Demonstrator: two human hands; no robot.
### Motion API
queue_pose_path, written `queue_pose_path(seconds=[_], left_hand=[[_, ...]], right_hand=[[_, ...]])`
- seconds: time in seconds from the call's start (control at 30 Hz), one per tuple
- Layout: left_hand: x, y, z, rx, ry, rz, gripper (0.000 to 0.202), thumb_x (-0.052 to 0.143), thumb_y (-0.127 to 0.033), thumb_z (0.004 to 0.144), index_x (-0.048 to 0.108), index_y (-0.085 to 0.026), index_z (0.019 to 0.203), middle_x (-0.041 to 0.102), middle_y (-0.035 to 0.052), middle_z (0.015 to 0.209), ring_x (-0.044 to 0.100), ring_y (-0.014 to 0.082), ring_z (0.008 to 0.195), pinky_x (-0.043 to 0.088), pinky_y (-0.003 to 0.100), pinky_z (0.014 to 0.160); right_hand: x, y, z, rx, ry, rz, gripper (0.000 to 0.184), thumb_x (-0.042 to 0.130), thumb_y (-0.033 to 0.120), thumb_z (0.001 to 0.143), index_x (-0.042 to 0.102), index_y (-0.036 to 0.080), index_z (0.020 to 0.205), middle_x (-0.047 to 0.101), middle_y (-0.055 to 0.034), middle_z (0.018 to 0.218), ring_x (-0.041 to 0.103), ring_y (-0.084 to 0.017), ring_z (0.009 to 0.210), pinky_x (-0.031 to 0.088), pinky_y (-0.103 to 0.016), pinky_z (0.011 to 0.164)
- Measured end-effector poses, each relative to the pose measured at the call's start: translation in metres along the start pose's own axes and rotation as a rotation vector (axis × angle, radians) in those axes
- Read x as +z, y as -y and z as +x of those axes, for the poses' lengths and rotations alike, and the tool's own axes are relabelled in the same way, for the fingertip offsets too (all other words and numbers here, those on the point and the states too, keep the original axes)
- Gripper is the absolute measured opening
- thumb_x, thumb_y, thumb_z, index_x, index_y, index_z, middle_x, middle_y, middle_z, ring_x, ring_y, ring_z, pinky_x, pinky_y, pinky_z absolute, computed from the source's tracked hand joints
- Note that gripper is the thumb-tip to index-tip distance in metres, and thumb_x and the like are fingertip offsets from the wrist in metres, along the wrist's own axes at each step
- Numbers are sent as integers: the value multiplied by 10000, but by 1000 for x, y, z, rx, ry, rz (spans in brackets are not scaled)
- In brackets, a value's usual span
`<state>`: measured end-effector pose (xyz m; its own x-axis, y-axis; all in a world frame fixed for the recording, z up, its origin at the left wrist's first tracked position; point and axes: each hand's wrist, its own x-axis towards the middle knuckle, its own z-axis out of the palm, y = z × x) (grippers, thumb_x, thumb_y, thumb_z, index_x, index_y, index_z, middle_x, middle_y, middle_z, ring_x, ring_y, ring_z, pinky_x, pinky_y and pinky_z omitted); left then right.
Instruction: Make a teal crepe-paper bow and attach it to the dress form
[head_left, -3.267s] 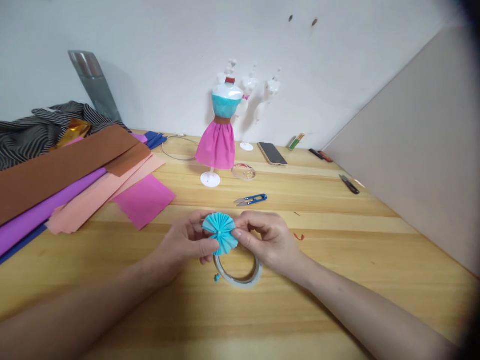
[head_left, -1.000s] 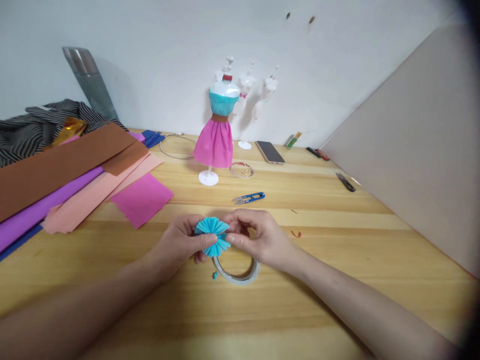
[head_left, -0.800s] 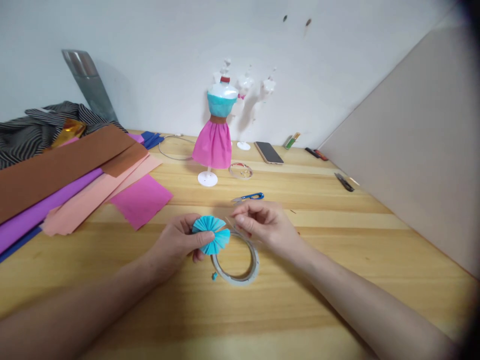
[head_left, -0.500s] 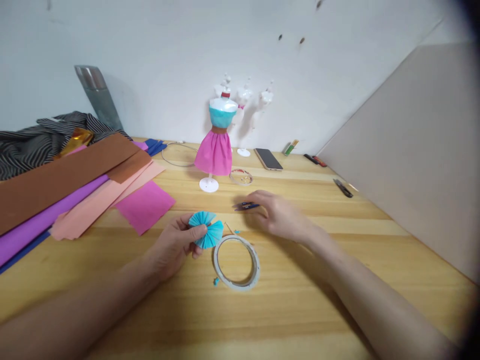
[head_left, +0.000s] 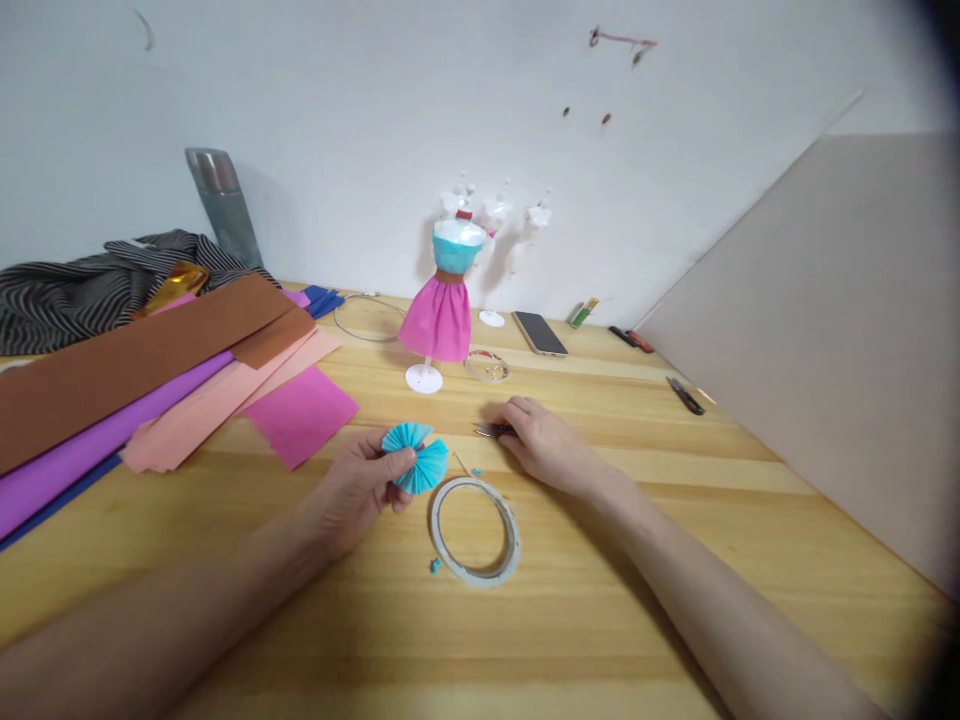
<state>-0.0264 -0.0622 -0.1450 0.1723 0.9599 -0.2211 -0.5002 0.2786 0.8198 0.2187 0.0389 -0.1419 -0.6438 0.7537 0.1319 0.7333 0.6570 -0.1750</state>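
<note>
My left hand (head_left: 360, 485) pinches a pleated turquoise paper fan (head_left: 414, 460) just above the wooden table (head_left: 600, 600). My right hand (head_left: 536, 440) lies on the table further back, its fingers closing over the blue thread snips (head_left: 487, 431), whose metal tips stick out to the left. A roll of double-sided tape (head_left: 474, 528) lies flat on the table in front of and between the hands. A thin stick (head_left: 462, 463) and small turquoise scraps lie beside the tape roll.
A small mannequin (head_left: 442, 300) in a pink skirt and turquoise top stands at the back. Brown, purple, peach and pink paper sheets (head_left: 150, 380) spread to the left. A phone (head_left: 540, 333), a clear tape ring (head_left: 487, 366), a black tool (head_left: 686, 396) and striped cloth (head_left: 90, 290) lie around.
My right hand let go of the fan and reached back to the blue snips. The left hand kept the fan. The view tilted up a little.
</note>
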Motion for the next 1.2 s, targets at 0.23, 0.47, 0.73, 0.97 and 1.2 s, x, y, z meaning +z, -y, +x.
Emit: queue_pose_path(seconds=[0.23,0.47,0.73,0.97,1.2], left_hand=[[-1,5,2,46,63,52,262,810,-363,636,699,-138,710,664,37,637,533,79,513,359,155,414],[0,10,1,84,87,164,296,801,-399,637,733,-146,776,667,25,606,537,89,492,411,181,446],[6,10,-1,99,147,232,249,809,-362,631,721,-142,709,662,21,613,567,109,541,456,193,483],[8,8,-5,46,190,254,258,823,-360,607,722,-135,685,676,35,607,580,124,537,461,211,495],[4,9,-1,102,137,181,270,779,-403,668,733,-138,686,684,53,598,586,125,533,441,209,488]], right_hand=[[-3,29,-5,120,-260,533,158,431,275,896,477,180,1014,495,-16,791,454,-161,680,381,-293,642],[-14,86,-19,152,-59,1072,398,671,426,739,600,138,1005,341,64,615,324,-96,545,273,-251,531],[-10,103,-18,197,-106,1076,345,665,375,723,431,187,551,313,69,534,292,-74,503,259,-225,477],[-13,101,-20,187,-91,1049,364,682,422,733,456,185,574,325,66,538,300,-79,504,267,-229,474],[-25,86,-23,96,-92,1081,391,504,488,884,583,159,1080,472,-2,749,460,-135,655,393,-271,597]])
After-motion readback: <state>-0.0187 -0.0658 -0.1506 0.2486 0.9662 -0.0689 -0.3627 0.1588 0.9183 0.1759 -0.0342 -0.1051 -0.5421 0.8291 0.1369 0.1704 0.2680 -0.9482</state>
